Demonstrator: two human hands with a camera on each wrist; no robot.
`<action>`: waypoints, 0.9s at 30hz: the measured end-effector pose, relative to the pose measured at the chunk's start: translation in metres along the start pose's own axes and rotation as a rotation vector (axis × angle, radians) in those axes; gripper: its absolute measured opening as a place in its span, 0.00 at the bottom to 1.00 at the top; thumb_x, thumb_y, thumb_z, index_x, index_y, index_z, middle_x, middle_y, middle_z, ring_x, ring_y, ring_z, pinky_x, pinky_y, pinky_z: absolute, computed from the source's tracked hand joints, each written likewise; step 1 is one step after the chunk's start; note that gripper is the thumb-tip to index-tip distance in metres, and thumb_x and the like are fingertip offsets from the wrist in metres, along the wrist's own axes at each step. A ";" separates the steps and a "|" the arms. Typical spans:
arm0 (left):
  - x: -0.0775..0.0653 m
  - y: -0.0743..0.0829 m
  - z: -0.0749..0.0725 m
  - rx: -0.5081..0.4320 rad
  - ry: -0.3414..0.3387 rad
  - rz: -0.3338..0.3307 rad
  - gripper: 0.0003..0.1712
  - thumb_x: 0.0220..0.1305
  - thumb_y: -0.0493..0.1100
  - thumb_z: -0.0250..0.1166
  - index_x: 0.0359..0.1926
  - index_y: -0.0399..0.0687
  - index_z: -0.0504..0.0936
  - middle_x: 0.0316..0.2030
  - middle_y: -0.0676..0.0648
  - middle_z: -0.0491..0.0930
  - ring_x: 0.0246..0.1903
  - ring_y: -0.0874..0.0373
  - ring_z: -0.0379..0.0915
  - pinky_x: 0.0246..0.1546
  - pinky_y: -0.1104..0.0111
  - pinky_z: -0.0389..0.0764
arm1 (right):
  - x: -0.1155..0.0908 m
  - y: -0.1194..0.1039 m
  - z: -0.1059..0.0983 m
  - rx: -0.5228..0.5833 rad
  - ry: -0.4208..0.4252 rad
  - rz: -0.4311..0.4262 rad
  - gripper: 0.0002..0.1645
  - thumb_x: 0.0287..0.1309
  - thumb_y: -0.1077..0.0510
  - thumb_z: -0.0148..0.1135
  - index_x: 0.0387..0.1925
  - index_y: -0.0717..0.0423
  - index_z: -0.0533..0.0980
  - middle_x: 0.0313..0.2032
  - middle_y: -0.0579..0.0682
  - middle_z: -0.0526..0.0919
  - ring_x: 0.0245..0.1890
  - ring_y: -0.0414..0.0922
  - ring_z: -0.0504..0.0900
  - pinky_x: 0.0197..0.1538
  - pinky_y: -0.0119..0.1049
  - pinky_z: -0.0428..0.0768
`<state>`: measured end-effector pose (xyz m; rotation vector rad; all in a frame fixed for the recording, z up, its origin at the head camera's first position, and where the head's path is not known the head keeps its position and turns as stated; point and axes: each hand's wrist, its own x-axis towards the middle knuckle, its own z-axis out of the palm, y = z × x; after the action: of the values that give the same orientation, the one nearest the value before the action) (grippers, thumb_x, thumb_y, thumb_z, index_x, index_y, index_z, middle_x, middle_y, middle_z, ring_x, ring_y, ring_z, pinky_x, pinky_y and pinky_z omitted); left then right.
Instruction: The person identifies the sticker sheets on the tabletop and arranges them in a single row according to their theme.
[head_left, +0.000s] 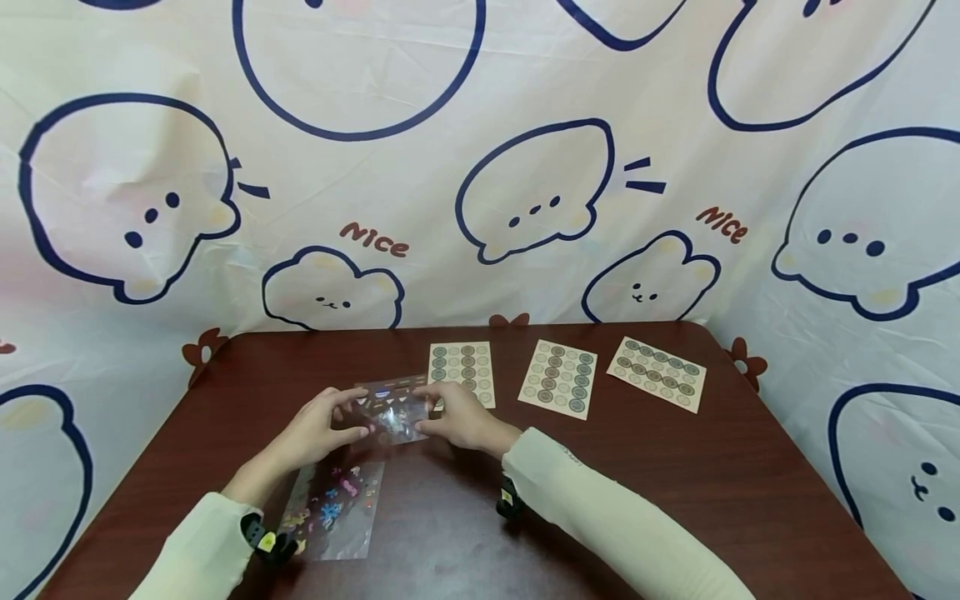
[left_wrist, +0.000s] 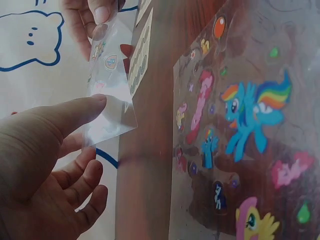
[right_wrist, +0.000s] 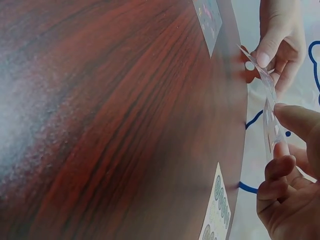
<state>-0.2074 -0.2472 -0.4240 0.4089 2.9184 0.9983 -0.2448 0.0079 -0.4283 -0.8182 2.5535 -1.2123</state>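
Observation:
A clear plastic sticker sheet (head_left: 393,412) with small printed pictures is held up above the middle left of the table. My left hand (head_left: 315,429) pinches its left side, thumb in front and fingers behind, as the left wrist view shows. On its right edge, my right hand (head_left: 467,419) grips it between thumb and fingers. In the right wrist view the held sheet (right_wrist: 270,107) appears nearly edge-on and slightly bent. Below my left hand, a second transparent sheet (head_left: 348,521) with colourful pony stickers (left_wrist: 257,112) lies flat on the table.
Three cream sheets of round stickers lie along the back of the dark wooden table (head_left: 615,483): a left one (head_left: 480,375), a middle one (head_left: 558,379) and a right one (head_left: 656,375). Behind the table hangs a cartoon-printed cloth (head_left: 420,183).

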 end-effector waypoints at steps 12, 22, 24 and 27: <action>-0.001 0.010 0.002 0.010 -0.006 0.031 0.31 0.62 0.42 0.72 0.64 0.38 0.77 0.40 0.43 0.74 0.38 0.53 0.68 0.34 0.67 0.69 | -0.015 0.004 -0.006 0.044 -0.005 -0.054 0.31 0.58 0.63 0.72 0.63 0.62 0.76 0.35 0.48 0.78 0.14 0.33 0.61 0.22 0.26 0.66; -0.003 0.016 0.002 0.033 -0.012 0.042 0.31 0.63 0.42 0.72 0.65 0.39 0.77 0.39 0.45 0.74 0.38 0.55 0.66 0.33 0.67 0.68 | -0.021 0.008 -0.008 0.049 -0.007 -0.037 0.30 0.59 0.62 0.70 0.64 0.59 0.76 0.33 0.49 0.79 0.16 0.33 0.65 0.24 0.25 0.68; -0.004 0.016 0.002 0.035 -0.008 0.049 0.31 0.62 0.42 0.72 0.65 0.39 0.77 0.39 0.45 0.74 0.38 0.55 0.66 0.33 0.68 0.68 | -0.022 0.008 -0.007 0.054 -0.003 -0.044 0.30 0.58 0.63 0.70 0.63 0.59 0.77 0.32 0.48 0.79 0.17 0.33 0.66 0.25 0.25 0.69; -0.008 0.016 0.002 0.042 -0.008 0.057 0.30 0.62 0.42 0.72 0.64 0.39 0.77 0.39 0.46 0.75 0.38 0.56 0.67 0.33 0.68 0.68 | -0.026 0.008 -0.006 0.058 -0.002 -0.056 0.30 0.58 0.63 0.71 0.63 0.59 0.77 0.30 0.45 0.78 0.18 0.33 0.68 0.25 0.25 0.70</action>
<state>-0.1960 -0.2355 -0.4163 0.4993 2.9410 0.9408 -0.2289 0.0300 -0.4316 -0.8833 2.4971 -1.2943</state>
